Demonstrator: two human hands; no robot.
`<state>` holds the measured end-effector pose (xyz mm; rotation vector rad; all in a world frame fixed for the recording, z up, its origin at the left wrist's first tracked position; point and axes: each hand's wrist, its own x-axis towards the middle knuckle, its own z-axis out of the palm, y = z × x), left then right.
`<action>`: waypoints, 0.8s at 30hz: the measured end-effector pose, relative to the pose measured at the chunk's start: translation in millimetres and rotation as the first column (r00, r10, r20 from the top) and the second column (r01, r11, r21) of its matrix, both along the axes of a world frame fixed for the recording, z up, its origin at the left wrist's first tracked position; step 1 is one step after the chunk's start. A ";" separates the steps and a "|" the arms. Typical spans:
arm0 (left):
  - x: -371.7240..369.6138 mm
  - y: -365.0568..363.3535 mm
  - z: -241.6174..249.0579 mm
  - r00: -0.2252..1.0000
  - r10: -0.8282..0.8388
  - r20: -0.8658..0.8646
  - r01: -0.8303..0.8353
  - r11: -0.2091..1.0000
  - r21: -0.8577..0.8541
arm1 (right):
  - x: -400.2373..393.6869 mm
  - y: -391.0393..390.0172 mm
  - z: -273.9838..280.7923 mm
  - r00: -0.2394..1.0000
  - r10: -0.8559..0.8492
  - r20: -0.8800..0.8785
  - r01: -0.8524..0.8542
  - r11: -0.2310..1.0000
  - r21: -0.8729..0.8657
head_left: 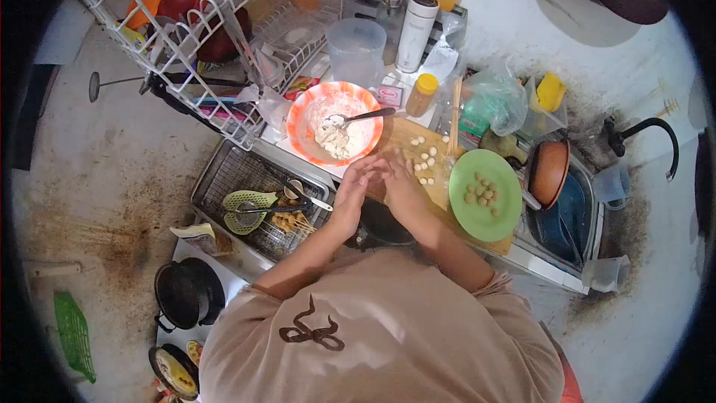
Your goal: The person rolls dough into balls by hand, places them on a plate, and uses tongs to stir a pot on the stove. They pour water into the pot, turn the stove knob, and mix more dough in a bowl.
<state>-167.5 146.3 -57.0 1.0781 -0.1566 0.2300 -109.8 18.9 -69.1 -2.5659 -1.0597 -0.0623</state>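
Note:
My left hand [353, 192] and my right hand [403, 188] meet in front of my chest, palms facing and fingers curved together. Whatever lies between the palms, if anything, is hidden. Just beyond them stands an orange-and-white bowl [300, 131] with pale dough or flour [333, 139] and a dark-handled spoon [369, 115] resting in it. Right of my hands, several small white dough balls [425, 165] lie on a wooden board [403, 133]. A green plate [475, 224] on the board's right side carries several brownish balls [481, 192].
At left, a metal fryer basin [216, 179] holds a green strainer [240, 225] and skewers [289, 222]. A white dish rack [160, 52] rises behind it. A sink [597, 216] with a clay-coloured pan [550, 172] is at right. Bottles, including a white flask [416, 33], line the back.

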 end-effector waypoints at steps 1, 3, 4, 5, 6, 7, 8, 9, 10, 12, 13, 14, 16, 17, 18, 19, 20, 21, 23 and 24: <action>-2.5 2.0 -0.4 1.000 0.028 -0.002 -0.028 1.000 -0.008 | 2.4 4.6 -10.2 0.999 -0.046 0.001 0.046 0.998 -0.041; -7.9 10.7 -5.6 0.999 0.034 0.008 -0.034 0.999 0.040 | -4.7 5.1 -2.6 0.998 -0.049 0.048 0.055 0.988 -0.142; -11.8 14.9 -8.4 0.999 0.035 0.011 -0.036 0.997 0.063 | -8.6 3.2 -0.6 0.996 -0.049 0.069 0.062 0.979 -0.192; -16.5 18.0 -9.4 0.999 0.038 -0.026 -0.037 0.999 0.014 | -9.3 0.2 -2.3 0.993 -0.064 0.101 0.081 0.980 -0.182; -19.6 22.0 -11.3 0.999 0.043 -0.029 -0.043 0.999 0.006 | -7.7 -2.3 -1.4 0.988 -0.094 0.125 0.116 0.977 -0.181; -21.9 26.2 -13.3 0.998 0.049 -0.030 -0.049 0.999 -0.003 | -5.8 -4.6 1.5 0.981 -0.124 0.151 0.150 0.972 -0.179; -23.1 30.3 -14.6 0.998 0.053 -0.032 -0.053 0.999 -0.012 | -4.9 -4.5 3.9 0.972 -0.155 0.176 0.186 0.967 -0.177; -24.7 34.4 -15.0 0.998 0.055 -0.032 -0.055 0.998 -0.009 | -2.5 -1.1 4.0 0.973 -0.152 0.175 0.184 0.966 -0.180; -27.3 37.6 -14.4 0.998 0.057 -0.033 -0.057 0.998 -0.009 | 1.4 3.7 4.3 0.973 -0.149 0.174 0.182 0.966 -0.186; -29.4 38.5 -14.3 0.998 0.059 -0.033 -0.060 0.998 -0.012 | 1.3 10.0 4.1 0.979 -0.115 0.169 0.147 0.970 -0.192; -29.2 39.4 -14.3 0.998 0.058 -0.032 -0.059 0.998 -0.013 | -0.4 13.5 4.5 0.982 -0.085 0.166 0.116 0.975 -0.189; -29.0 41.1 -13.9 0.998 0.056 -0.029 -0.057 0.998 -0.011 | -1.7 16.3 5.4 0.985 -0.057 0.163 0.086 0.979 -0.182; -28.9 43.0 -12.2 0.997 0.030 -0.075 -0.028 0.999 0.035 | -12.4 10.2 10.7 0.994 -0.028 0.110 0.050 0.978 -0.203; -28.7 43.7 -12.1 0.995 0.016 -0.097 -0.011 0.998 0.056 | -15.3 6.2 12.3 0.996 -0.015 0.084 0.032 0.976 -0.213; -27.3 44.8 -14.7 0.992 0.000 -0.126 0.011 0.997 0.082 | -13.2 3.5 11.1 0.995 -0.055 0.084 0.072 0.972 -0.223; -25.4 45.4 -19.7 0.988 -0.017 -0.157 0.034 0.994 0.106 | -10.1 0.2 8.4 0.992 -0.095 0.084 0.112 0.965 -0.236; -24.4 45.0 -24.2 0.982 -0.035 -0.188 0.060 0.990 0.126 | -7.5 -2.2 5.0 0.987 -0.136 0.084 0.153 0.956 -0.250; -24.3 44.0 -27.4 0.979 -0.046 -0.196 0.068 0.992 0.107 | -2.6 -0.8 0.0 0.986 -0.139 0.091 0.158 0.956 -0.247; -22.1 42.9 -30.4 0.976 -0.065 -0.207 0.082 0.994 0.073 | 8.0 8.2 -7.9 0.983 -0.144 0.112 0.167 0.957 -0.235; -21.3 41.6 -29.6 0.977 -0.069 -0.201 0.086 0.993 0.076 | 7.0 11.6 -8.3 0.987 -0.144 0.069 0.155 0.968 -0.196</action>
